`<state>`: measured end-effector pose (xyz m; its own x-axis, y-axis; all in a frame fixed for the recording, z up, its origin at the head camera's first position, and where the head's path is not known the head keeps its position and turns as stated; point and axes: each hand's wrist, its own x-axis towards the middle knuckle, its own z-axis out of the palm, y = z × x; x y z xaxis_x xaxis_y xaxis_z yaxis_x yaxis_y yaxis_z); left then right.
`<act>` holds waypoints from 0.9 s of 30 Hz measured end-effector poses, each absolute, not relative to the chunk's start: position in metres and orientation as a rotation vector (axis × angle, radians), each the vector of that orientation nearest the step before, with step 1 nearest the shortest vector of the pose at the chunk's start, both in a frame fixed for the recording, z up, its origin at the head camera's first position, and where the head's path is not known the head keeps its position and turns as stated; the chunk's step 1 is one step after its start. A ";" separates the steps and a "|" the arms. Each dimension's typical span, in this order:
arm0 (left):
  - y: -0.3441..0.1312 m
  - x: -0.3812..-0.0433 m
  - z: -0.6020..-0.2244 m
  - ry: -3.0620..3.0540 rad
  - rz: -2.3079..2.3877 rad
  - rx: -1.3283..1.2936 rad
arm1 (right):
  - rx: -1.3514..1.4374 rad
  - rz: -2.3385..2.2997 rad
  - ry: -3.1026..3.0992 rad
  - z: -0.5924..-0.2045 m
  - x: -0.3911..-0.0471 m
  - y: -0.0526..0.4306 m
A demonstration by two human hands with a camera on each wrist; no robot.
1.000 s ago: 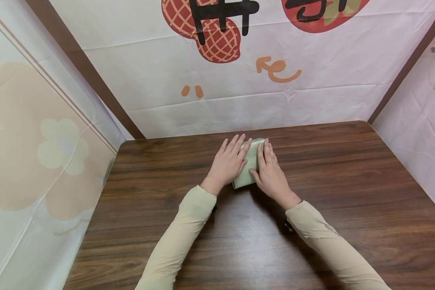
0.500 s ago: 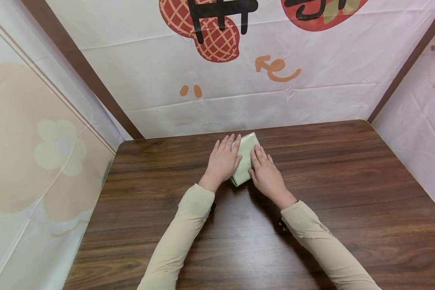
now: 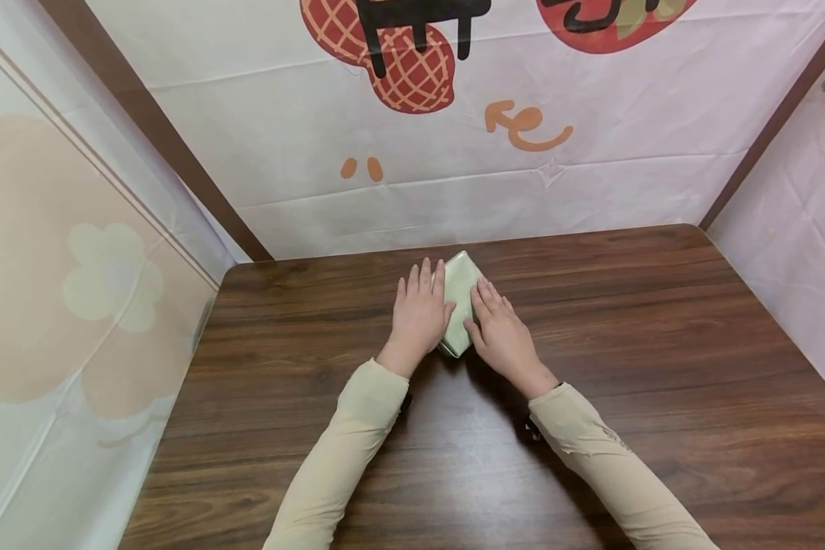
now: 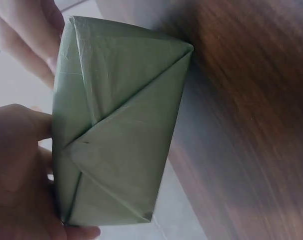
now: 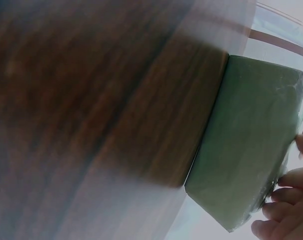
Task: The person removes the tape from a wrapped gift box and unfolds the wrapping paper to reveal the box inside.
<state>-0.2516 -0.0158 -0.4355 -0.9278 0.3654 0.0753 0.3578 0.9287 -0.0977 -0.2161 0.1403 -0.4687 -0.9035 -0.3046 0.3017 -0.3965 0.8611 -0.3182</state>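
A pale green paper-wrapped package point(image 3: 459, 294), shaped like a box, sits on the brown wooden table point(image 3: 660, 367) near its far edge, turned at an angle. My left hand point(image 3: 418, 312) lies along its left side, fingers straight and pointing forward. On the other side, my right hand point(image 3: 507, 334) rests against the package with extended fingers slanting left. In the left wrist view, triangular folds meet on one end of the package point(image 4: 126, 115). The right wrist view shows a smooth side of the package point(image 5: 246, 130), with right-hand fingers point(image 5: 291, 200) along its upper edge.
Behind the table hangs a white cloth backdrop point(image 3: 282, 137) with red and orange prints. A cloth panel with a pale flower point(image 3: 113, 275) borders the left side, and another white panel point(image 3: 791, 198) stands at the right.
The package has turned counterclockwise on the table, its far end swinging left. Both hands have shifted slightly left with it and stay on its sides.
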 end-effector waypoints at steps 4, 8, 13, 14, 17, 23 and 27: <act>-0.019 -0.243 -0.438 -3.032 0.144 -0.524 | 0.578 0.569 -2.807 -0.471 -0.217 0.139; -0.022 -0.234 -0.444 -3.060 0.070 -0.459 | 0.594 0.605 -2.829 -0.472 -0.218 0.138; -0.023 -0.222 -0.453 -3.055 -0.060 -0.375 | 0.657 0.678 -2.850 -0.469 -0.220 0.144; -0.022 -0.220 -0.455 -3.051 -0.086 -0.363 | 0.689 0.687 -2.859 -0.468 -0.221 0.146; -0.018 -0.212 -0.457 -3.051 -0.148 -0.341 | 0.805 0.719 -2.893 -0.464 -0.226 0.158; -0.010 -0.196 -0.461 -3.009 -0.094 -0.465 | 1.027 0.856 -2.884 -0.459 -0.239 0.182; -0.008 -0.188 -0.464 -2.974 0.019 -0.609 | 1.084 0.921 -2.860 -0.460 -0.242 0.188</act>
<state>-0.1879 -0.0081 -0.4636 -0.9141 0.3928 0.1007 0.3915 0.9196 -0.0333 -0.2422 0.1877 -0.4597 -0.7684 -0.6225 0.1482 -0.5920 0.6037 -0.5339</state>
